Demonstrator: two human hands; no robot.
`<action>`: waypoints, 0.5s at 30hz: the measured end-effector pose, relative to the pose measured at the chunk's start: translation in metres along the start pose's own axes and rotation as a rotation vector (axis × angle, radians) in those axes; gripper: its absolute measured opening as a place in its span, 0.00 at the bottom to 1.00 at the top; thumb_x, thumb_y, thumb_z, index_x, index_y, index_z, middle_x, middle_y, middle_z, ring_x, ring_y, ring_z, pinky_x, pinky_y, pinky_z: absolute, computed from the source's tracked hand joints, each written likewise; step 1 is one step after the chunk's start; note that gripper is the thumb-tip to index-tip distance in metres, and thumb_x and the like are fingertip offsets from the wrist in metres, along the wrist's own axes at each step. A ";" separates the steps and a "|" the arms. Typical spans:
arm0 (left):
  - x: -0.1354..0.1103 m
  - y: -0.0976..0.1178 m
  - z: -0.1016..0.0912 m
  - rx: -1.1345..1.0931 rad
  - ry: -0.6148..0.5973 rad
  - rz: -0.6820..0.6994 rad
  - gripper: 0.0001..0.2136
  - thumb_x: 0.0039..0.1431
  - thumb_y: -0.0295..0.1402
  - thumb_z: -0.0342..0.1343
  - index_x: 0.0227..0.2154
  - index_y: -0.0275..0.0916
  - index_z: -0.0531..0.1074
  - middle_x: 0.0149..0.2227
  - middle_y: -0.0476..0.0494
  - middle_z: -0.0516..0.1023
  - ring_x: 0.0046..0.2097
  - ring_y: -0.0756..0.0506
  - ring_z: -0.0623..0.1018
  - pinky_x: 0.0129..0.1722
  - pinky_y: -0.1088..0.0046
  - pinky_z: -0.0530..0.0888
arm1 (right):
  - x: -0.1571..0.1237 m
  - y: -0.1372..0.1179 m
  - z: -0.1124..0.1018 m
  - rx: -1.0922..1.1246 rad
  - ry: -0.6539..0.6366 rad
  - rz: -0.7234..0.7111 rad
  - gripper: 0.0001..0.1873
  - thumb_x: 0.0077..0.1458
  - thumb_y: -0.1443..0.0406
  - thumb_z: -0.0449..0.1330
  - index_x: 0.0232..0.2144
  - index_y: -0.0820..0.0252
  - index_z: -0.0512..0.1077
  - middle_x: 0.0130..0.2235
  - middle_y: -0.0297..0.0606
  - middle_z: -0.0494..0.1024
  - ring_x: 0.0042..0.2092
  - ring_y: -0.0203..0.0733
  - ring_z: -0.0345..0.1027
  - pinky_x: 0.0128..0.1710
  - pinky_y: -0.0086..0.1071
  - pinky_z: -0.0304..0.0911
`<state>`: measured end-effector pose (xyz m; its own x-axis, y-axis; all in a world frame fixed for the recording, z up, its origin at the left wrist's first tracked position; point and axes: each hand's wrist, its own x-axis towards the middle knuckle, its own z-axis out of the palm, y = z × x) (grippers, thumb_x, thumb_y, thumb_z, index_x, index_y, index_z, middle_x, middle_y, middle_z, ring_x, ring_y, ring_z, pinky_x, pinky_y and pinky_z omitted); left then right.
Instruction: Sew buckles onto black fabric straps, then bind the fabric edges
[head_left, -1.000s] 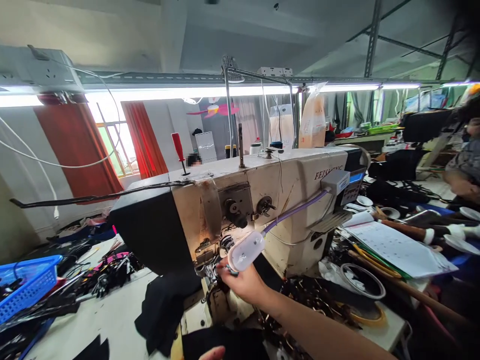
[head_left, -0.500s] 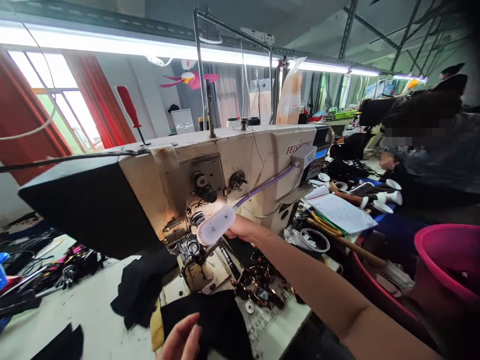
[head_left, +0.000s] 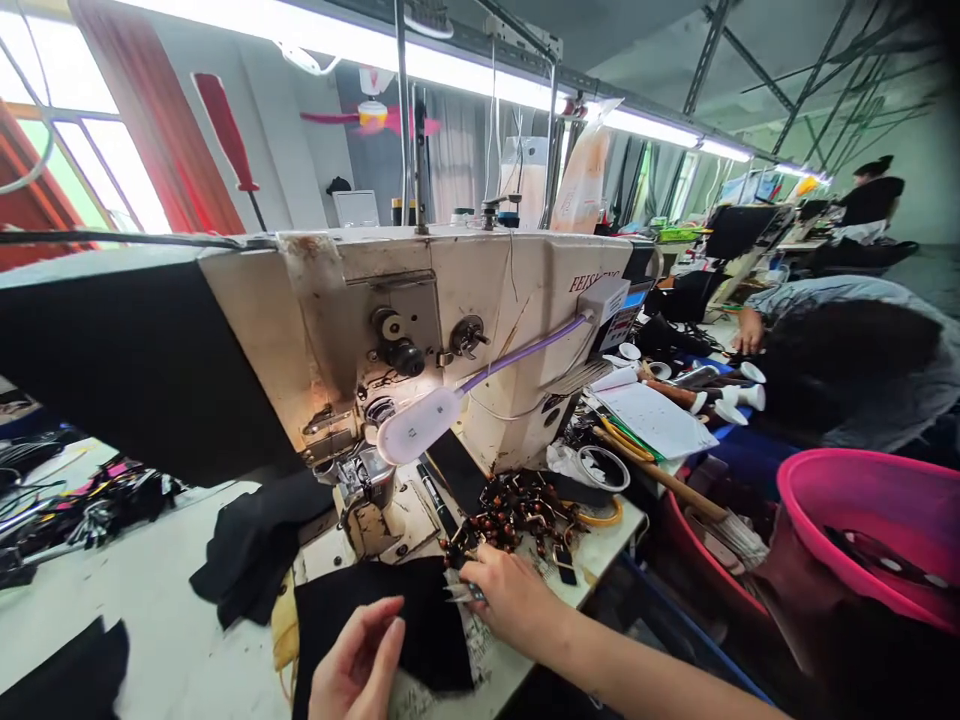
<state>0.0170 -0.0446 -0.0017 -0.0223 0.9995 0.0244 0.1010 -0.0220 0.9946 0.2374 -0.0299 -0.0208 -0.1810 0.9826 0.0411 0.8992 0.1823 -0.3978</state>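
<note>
My left hand (head_left: pixel 358 660) is at the front of the sewing machine (head_left: pixel 487 350), its fingers loosely bent, thumb and forefinger apart. Nothing shows between them, and black fabric (head_left: pixel 431 640) lies flat beneath and beside it. Beyond that fabric's right edge, my right hand (head_left: pixel 514 600) is closed around small thread snips (head_left: pixel 461 591). Their pale pointed blades stick out to the left, while the handle is mostly covered by my fingers. Just past this hand is a heap of brown-beaded trims (head_left: pixel 517 510) with metal parts. A white lamp (head_left: pixel 420 425) hangs by the needle area.
More black fabric (head_left: pixel 247 550) lies left of the machine bed. A red screwdriver (head_left: pixel 225 130) stands on the machine's top. To the right are papers (head_left: pixel 660 420), thread cones (head_left: pixel 742 400), a pink tub (head_left: pixel 795 480) and a person bent over (head_left: pixel 855 350).
My right hand has come down from behind the lamp at the machine head to beside the black fabric, and the snips now show in it. The left hand stays near the fabric. The view has shifted.
</note>
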 end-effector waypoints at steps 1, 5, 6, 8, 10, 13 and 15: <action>0.002 0.000 0.004 0.010 -0.036 0.012 0.25 0.41 0.54 0.66 0.33 0.37 0.80 0.34 0.41 0.82 0.37 0.42 0.80 0.38 0.75 0.77 | 0.000 0.001 0.002 -0.016 -0.006 -0.006 0.10 0.52 0.70 0.58 0.37 0.56 0.75 0.39 0.41 0.75 0.40 0.48 0.73 0.39 0.35 0.64; 0.004 -0.003 0.012 0.061 -0.126 0.054 0.24 0.47 0.53 0.62 0.35 0.36 0.79 0.34 0.40 0.81 0.37 0.43 0.79 0.39 0.74 0.76 | 0.001 0.005 0.000 -0.045 -0.027 -0.054 0.13 0.50 0.74 0.58 0.38 0.56 0.74 0.41 0.41 0.74 0.38 0.47 0.74 0.37 0.34 0.64; 0.004 -0.004 0.012 0.071 -0.136 0.060 0.23 0.48 0.53 0.61 0.36 0.36 0.79 0.34 0.40 0.81 0.37 0.43 0.79 0.39 0.74 0.76 | 0.001 0.006 -0.002 -0.045 -0.033 -0.071 0.14 0.50 0.75 0.57 0.38 0.57 0.74 0.40 0.41 0.73 0.38 0.46 0.74 0.37 0.33 0.64; 0.002 -0.007 0.011 0.080 -0.139 0.070 0.23 0.50 0.52 0.60 0.37 0.36 0.79 0.35 0.40 0.81 0.37 0.43 0.79 0.39 0.73 0.76 | 0.001 0.007 -0.006 -0.032 -0.041 -0.108 0.14 0.50 0.77 0.57 0.37 0.58 0.74 0.39 0.40 0.74 0.38 0.44 0.73 0.37 0.32 0.64; 0.002 -0.010 0.010 0.078 -0.134 0.078 0.22 0.50 0.52 0.60 0.38 0.36 0.78 0.35 0.40 0.81 0.37 0.43 0.79 0.39 0.72 0.76 | 0.001 0.006 -0.011 -0.003 -0.037 -0.144 0.11 0.53 0.74 0.58 0.37 0.57 0.73 0.39 0.38 0.74 0.39 0.42 0.73 0.39 0.30 0.64; 0.001 -0.017 0.016 0.079 -0.130 0.082 0.22 0.52 0.51 0.59 0.39 0.36 0.78 0.34 0.40 0.80 0.35 0.44 0.79 0.36 0.72 0.77 | 0.000 0.005 -0.017 0.079 0.005 -0.186 0.11 0.57 0.70 0.58 0.43 0.55 0.72 0.43 0.37 0.73 0.43 0.40 0.72 0.43 0.29 0.64; -0.001 -0.022 0.024 0.083 -0.118 0.107 0.22 0.53 0.51 0.58 0.39 0.36 0.77 0.32 0.41 0.79 0.33 0.45 0.78 0.33 0.72 0.77 | -0.003 0.005 -0.015 0.130 0.020 -0.186 0.13 0.58 0.70 0.58 0.46 0.54 0.72 0.44 0.37 0.72 0.44 0.41 0.72 0.44 0.31 0.64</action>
<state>0.0385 -0.0446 -0.0262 0.1094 0.9876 0.1128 0.1780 -0.1312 0.9752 0.2482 -0.0317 -0.0086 -0.3295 0.9333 0.1426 0.7920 0.3554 -0.4964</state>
